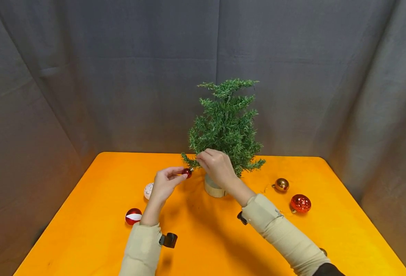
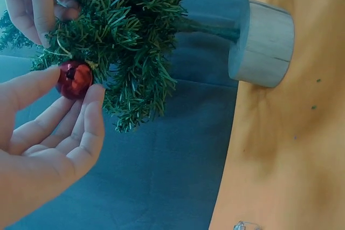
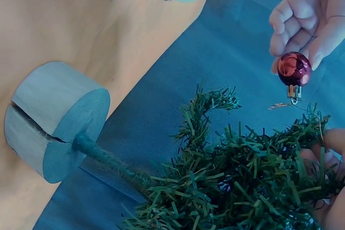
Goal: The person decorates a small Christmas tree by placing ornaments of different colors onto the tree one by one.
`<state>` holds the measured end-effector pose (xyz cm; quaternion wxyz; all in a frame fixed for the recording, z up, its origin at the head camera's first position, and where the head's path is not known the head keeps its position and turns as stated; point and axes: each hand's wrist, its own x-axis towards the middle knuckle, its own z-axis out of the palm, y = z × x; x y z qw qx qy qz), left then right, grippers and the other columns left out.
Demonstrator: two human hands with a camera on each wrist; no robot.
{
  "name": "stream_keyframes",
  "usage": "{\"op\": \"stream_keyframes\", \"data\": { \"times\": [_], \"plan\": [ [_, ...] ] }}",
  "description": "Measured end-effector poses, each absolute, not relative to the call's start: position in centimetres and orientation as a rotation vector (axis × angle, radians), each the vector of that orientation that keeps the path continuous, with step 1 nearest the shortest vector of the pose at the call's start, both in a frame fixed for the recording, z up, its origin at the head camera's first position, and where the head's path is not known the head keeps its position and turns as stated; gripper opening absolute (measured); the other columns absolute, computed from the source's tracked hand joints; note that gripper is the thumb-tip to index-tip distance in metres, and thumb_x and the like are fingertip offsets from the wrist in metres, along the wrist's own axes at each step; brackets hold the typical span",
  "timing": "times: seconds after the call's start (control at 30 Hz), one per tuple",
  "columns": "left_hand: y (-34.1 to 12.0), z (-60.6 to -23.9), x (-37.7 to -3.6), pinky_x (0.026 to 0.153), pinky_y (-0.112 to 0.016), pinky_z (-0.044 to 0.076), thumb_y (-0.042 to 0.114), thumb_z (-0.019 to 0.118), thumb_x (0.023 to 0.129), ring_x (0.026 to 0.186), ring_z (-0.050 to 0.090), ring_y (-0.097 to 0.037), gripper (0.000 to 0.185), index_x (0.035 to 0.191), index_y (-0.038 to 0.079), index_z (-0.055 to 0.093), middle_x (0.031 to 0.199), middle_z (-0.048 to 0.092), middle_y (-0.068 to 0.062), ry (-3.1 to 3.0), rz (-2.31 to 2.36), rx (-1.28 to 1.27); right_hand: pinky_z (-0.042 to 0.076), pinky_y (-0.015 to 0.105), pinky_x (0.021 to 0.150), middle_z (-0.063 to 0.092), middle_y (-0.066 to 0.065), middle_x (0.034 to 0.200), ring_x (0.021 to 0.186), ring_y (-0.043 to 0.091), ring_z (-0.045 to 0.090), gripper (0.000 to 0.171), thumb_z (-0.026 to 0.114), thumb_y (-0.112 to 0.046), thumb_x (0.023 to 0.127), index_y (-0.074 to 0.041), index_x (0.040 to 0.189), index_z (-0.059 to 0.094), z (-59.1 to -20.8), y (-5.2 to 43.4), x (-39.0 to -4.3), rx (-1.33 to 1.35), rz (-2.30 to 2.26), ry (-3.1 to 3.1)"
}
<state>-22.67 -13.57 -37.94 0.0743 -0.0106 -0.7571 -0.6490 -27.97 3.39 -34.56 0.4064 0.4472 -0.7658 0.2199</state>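
A small shiny red bauble (image 1: 187, 173) with a gold cap is pinched between the thumb and fingers of my left hand (image 1: 166, 183). Its thin gold thread loop (image 2: 64, 48) runs up to the fingertips of my right hand (image 1: 217, 165), which pinch it beside a low branch tip. That branch belongs to a small artificial Christmas tree (image 1: 225, 126); green needles partly cover the right fingertips in the right wrist view. The bauble hangs cap toward the branch, close to the needles. A round wooden base (image 3: 59, 119) carries the tree's trunk.
Left of the tree, a white speckled bauble (image 1: 148, 190) and a red-and-white bauble (image 1: 133, 217) lie on the orange table (image 1: 196, 245). To the right are a gold bauble (image 1: 281, 185) and a larger red bauble (image 1: 300, 204). A grey curtain (image 1: 137, 96) hangs behind.
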Motion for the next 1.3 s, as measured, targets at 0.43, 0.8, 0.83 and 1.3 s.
{"op": "stream_keyframes", "data": {
  "times": [0.43, 0.8, 0.83, 1.3],
  "plan": [
    [-13.2, -38.2, -23.1, 0.078, -0.032, 0.048, 0.008, 0.061, 0.084, 0.09, 0.058, -0.026, 0.032, 0.113, -0.005, 0.059, 0.108, 0.06, -0.017, -2.381, -1.964, -0.133, 0.047, 0.023, 0.052, 0.058, 0.004, 0.067, 0.054, 0.013, 0.055, 0.004, 0.072, -0.005, 0.073, -0.006, 0.076, 0.07, -34.5, 3.4, -27.8, 1.118, 0.534, -1.97],
    [-11.8, -37.7, -23.8, 0.077, -0.035, 0.046, 0.012, 0.063, 0.084, 0.088, 0.057, -0.025, 0.02, 0.099, -0.002, 0.064, 0.094, 0.064, -0.012, -2.277, -1.814, -0.217, 0.046, 0.022, 0.052, 0.059, 0.004, 0.069, 0.054, 0.013, 0.055, 0.004, 0.072, -0.005, 0.074, -0.006, 0.077, 0.069, -34.6, 3.4, -27.9, 1.111, 0.526, -1.991],
    [-11.6, -37.7, -23.9, 0.075, -0.034, 0.046, 0.01, 0.063, 0.084, 0.086, 0.057, -0.025, 0.019, 0.097, -0.003, 0.063, 0.092, 0.064, -0.013, -2.262, -1.809, -0.23, 0.046, 0.022, 0.052, 0.059, 0.004, 0.069, 0.054, 0.013, 0.055, 0.004, 0.071, -0.005, 0.074, -0.006, 0.077, 0.068, -34.6, 3.4, -27.9, 1.11, 0.529, -1.994],
    [-10.6, -37.7, -24.7, 0.063, -0.02, 0.046, 0.002, 0.06, 0.084, 0.069, 0.059, -0.019, 0.011, 0.088, -0.008, 0.063, 0.077, 0.064, -0.016, -2.074, -1.844, -0.193, 0.047, 0.023, 0.054, 0.06, 0.005, 0.072, 0.058, 0.014, 0.056, 0.002, 0.068, -0.003, 0.078, -0.005, 0.079, 0.068, -34.6, 3.6, -27.9, 1.129, 0.563, -2.007]
  ]
}}
